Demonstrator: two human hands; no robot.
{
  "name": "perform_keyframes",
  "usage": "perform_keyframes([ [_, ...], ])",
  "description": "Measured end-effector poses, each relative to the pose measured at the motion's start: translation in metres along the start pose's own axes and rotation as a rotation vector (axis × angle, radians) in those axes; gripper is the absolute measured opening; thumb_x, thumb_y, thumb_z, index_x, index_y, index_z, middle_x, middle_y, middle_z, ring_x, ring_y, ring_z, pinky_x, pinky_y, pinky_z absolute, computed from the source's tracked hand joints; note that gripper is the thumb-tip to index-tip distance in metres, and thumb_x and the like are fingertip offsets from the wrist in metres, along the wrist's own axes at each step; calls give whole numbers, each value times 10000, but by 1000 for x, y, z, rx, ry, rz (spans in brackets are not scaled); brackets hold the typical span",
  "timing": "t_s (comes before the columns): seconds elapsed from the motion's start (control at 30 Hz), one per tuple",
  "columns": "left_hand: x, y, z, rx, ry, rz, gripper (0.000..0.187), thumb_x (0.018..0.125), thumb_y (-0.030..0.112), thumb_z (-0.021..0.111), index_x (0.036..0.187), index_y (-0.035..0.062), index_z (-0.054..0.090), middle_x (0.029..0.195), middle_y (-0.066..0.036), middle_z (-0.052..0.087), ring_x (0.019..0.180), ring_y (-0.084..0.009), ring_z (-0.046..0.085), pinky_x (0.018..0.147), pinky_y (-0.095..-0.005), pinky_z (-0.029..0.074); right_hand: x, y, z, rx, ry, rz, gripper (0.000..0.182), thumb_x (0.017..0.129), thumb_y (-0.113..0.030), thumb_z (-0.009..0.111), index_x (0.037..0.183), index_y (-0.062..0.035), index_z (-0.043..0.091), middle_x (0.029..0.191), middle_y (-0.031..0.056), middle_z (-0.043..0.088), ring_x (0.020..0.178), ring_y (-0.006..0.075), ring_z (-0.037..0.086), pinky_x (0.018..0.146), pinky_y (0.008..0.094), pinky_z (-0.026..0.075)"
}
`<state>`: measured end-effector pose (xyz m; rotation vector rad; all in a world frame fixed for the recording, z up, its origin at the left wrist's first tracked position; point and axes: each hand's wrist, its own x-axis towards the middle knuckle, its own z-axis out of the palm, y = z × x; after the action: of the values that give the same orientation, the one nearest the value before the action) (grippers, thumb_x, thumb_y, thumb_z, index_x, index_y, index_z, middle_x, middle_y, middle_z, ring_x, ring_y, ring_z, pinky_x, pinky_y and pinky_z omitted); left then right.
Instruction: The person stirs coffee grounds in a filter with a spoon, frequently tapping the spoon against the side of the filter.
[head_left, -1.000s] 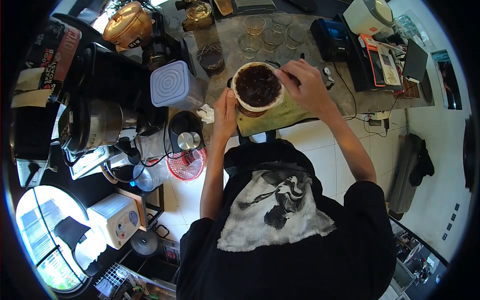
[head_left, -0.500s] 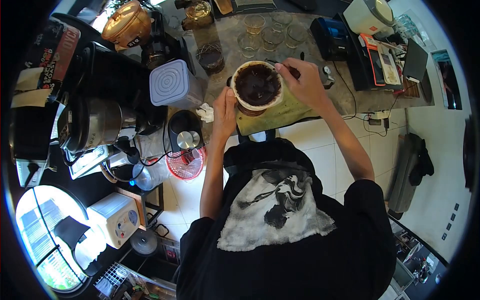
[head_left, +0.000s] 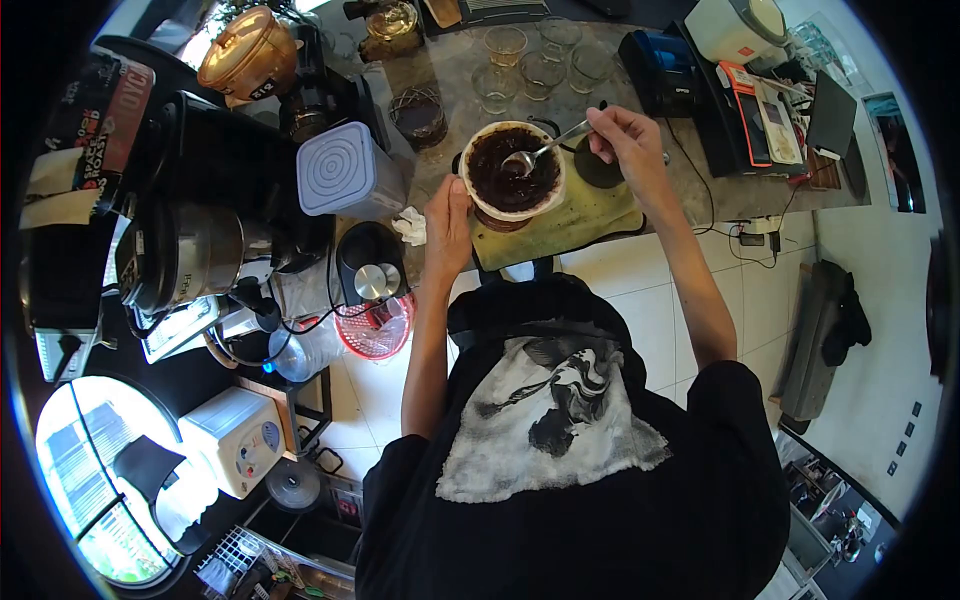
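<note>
A coffee dripper lined with a pale paper filter stands at the near edge of the counter, on a vessel mostly hidden beneath it. Dark wet coffee grounds fill it. My left hand is closed at the dripper's left side, where a dark handle partly shows. My right hand pinches the end of a metal spoon, whose bowl rests in or just over the grounds. Under the dripper lies a yellow-green cloth. A dark round object sits below my right hand.
Several clear glasses stand behind the dripper, with a dark-filled glass to their left. A lidded plastic container and crumpled tissue are on the left. A black card terminal and cables lie rightward.
My right hand has moved slightly right and its grip has turned, bringing the spoon into clear view over the grounds. The grounds' surface looks rougher. My left hand stays at the dripper.
</note>
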<state>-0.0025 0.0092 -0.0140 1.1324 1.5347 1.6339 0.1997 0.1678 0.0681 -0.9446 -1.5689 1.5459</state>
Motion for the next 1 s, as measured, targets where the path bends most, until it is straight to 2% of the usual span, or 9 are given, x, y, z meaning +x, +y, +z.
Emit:
perform_keyframes([
  [0.17, -1, 9, -1, 7, -13, -10, 350, 1088, 241, 378, 873, -9, 494, 708, -18, 404, 675, -116, 354, 606, -288, 343, -6, -19, 1, -109, -4, -86, 282, 955, -242, 675, 792, -13, 656, 649, -10, 593, 571, 29, 472, 519, 206, 338],
  [0.23, 0, 10, -1, -4, -20, -38, 340, 1087, 236, 379, 880, -6, 499, 715, -5, 403, 680, -105, 353, 606, -281, 342, -13, -30, 8, -296, 22, -139, 271, 948, -231, 677, 826, 11, 659, 649, -1, 595, 577, 41, 484, 523, 228, 362],
  [0.27, 0, 10, -2, -4, -21, -39, 340, 1087, 236, 379, 880, -6, 499, 715, -5, 403, 680, -105, 353, 606, -281, 342, -15, -30, 11, -296, 23, -138, 271, 948, -231, 677, 826, 11, 659, 649, -1, 595, 577, 41, 484, 523, 228, 362],
  [0.33, 0, 7, -3, 0, -26, -49, 341, 1088, 235, 379, 878, -6, 498, 714, -5, 400, 682, -104, 350, 607, -279, 342, -19, -30, 16, -437, 29, -182, 248, 937, -211, 676, 858, 24, 656, 653, 19, 606, 593, 61, 511, 549, 247, 402],
  [0.43, -1, 2, 0, -30, -2, -23, 340, 1087, 234, 381, 872, -4, 493, 715, -4, 398, 685, -105, 347, 607, -278, 340, -22, -28, 26, -465, -6, -187, 227, 931, -193, 674, 873, 25, 654, 675, 40, 626, 608, 73, 521, 576, 256, 430],
  [0.57, 0, 0, -1, -37, -5, -1, 346, 1087, 238, 383, 859, -2, 485, 707, -9, 391, 681, -111, 346, 605, -282, 338, -20, -17, 33, -396, -47, -161, 207, 924, -178, 678, 912, 29, 672, 710, 57, 655, 626, 81, 564, 603, 254, 456],
  [0.63, 0, 5, -2, 17, -17, -3, 356, 1088, 244, 385, 848, -2, 477, 699, -15, 383, 677, -117, 346, 604, -287, 337, -20, -16, 35, -395, -93, -127, 158, 942, -124, 666, 999, 20, 694, 792, 33, 670, 701, 69, 606, 642, 221, 464],
  [0.77, 0, 0, 0, -17, -1, 0, 364, 1088, 248, 386, 842, -5, 474, 693, -19, 382, 674, -120, 343, 604, -292, 339, -15, -17, 32, -289, -134, -59, 192, 928, -144, 674, 993, 33, 705, 758, 71, 692, 689, 102, 651, 644, 247, 492],
  [1.0, -1, -1, 0, -28, 5, -5, 360, 1087, 247, 386, 846, -7, 470, 702, -20, 384, 674, -123, 341, 604, -296, 336, -14, -33, 21, -255, -125, -203, 200, 931, -164, 692, 986, 27, 715, 757, 66, 690, 683, 92, 633, 660, 241, 487],
])
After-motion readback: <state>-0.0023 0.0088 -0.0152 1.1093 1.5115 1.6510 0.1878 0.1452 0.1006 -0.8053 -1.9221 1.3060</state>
